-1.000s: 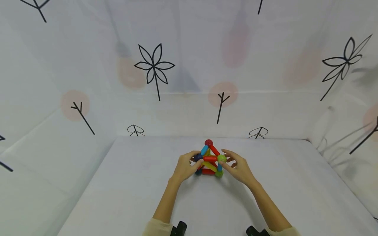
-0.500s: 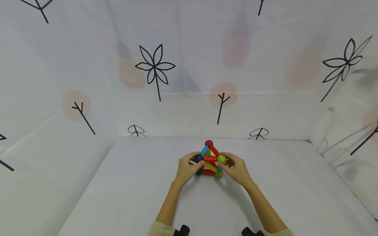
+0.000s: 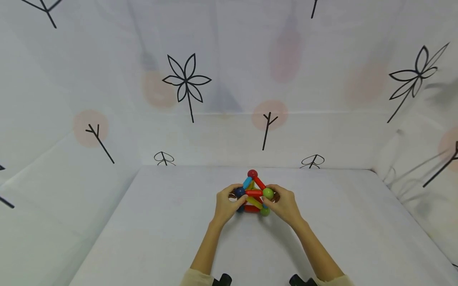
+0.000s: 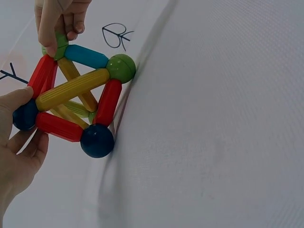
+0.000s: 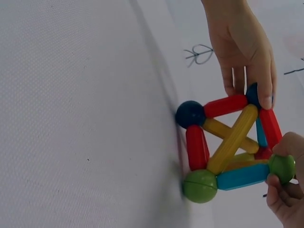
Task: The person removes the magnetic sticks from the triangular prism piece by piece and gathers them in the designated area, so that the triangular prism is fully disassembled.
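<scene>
Fingers of the left hand (image 3: pixel 224 204) are curled, pinching the upper dark blue ball (image 3: pixel 240 192); those of the right hand (image 3: pixel 286 204) pinch the upper green ball (image 3: pixel 268 193). White backdrop (image 3: pixel 222 139) beyond the fingers, two big flower drawings (image 3: pixel 185 80) on it. White table (image 3: pixel 161 222) below them, spreading both sides. One ball-and-rod frame (image 3: pixel 254 192) between the two sets of fingers; can't tell if it touches the table. Two pale sleeves (image 3: pixel 196 278) behind the fingers, two black wrist devices (image 3: pixel 222 280) beside the cuffs. Near face, five rods: three red rods (image 3: pixel 252 208), one light blue rod (image 4: pixel 86 56), one yellow rod (image 3: pixel 255 203) running diagonally. More rods behind; near face and fingers block a full count. Balls, six made out: two dark blue, three green, one red. Lower dark blue ball (image 4: pixel 97 141) and lower green ball (image 4: pixel 121 69) below the fingers; red ball (image 3: pixel 252 173) beyond, between the hands; rear green ball (image 4: pixel 92 115) partly hidden.
</scene>
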### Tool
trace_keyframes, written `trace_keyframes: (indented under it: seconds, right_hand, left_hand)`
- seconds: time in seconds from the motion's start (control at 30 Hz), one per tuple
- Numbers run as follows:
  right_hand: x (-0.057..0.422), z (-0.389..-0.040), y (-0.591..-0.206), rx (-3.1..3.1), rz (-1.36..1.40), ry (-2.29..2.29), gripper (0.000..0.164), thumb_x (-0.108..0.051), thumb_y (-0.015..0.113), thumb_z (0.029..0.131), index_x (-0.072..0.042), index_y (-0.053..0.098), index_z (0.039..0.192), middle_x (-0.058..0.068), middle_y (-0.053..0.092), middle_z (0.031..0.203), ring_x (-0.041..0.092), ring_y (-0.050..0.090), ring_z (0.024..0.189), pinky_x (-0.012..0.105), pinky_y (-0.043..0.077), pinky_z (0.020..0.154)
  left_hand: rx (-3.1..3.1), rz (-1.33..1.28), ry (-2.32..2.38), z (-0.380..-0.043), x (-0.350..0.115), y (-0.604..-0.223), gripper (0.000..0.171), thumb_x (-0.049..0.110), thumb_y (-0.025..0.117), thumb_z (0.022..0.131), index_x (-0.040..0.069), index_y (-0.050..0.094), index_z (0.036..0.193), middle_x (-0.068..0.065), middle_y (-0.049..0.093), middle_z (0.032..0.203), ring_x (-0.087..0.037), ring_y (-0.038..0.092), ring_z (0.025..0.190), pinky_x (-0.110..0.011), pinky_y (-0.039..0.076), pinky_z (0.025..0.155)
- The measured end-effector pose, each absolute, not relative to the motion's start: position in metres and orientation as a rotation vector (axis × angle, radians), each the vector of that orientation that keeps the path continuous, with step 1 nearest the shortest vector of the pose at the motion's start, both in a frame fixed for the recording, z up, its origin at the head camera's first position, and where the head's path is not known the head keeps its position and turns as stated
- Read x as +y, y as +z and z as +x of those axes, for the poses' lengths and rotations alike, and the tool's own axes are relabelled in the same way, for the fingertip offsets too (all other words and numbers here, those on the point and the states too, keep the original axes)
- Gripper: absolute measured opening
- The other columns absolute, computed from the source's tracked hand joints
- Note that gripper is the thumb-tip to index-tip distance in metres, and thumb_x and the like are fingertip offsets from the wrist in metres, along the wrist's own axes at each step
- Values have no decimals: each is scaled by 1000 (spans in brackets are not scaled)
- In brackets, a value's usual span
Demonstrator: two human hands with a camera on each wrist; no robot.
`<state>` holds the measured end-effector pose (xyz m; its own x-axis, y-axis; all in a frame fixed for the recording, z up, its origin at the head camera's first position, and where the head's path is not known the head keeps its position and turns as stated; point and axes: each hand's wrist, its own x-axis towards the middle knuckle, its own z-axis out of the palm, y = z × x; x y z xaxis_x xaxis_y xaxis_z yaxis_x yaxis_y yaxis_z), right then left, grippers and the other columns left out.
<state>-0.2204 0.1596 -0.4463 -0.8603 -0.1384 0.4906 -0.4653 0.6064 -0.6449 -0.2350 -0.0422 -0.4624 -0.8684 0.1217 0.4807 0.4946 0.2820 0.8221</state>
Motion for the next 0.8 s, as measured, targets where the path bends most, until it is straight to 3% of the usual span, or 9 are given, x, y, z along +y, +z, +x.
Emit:
trace_keyframes:
  seconds: [0.2,0.37,0.8]
  right_hand:
    - [157,-221,-447,-2452,489,1060,34,-5,74,74,6,64,104,9,65,81,18,53,64,20,47,56]
    - [158,-221,-449,-2445,510,1013,34,-6,74,74,6,63,103,8,63,79,17,53,64,20,47,55]
    - [159,-222,-447,-2451,537,966,32,-4,76,70,6,62,98,6,61,72,11,49,59,19,46,53]
  left_hand:
    - [-2202,-558,-1627,-235,-42,-465,31,13,73,81,0,67,108,-14,69,101,-28,62,81,-43,54,73]
    - [-2218,-542,-1604,-235,-42,-465,30,16,73,81,2,67,107,-11,69,100,-23,62,79,-36,54,72]
    - [-2200,-526,-1593,-237,-42,-471,32,17,73,81,2,67,109,-10,69,103,-18,61,79,-30,54,71]
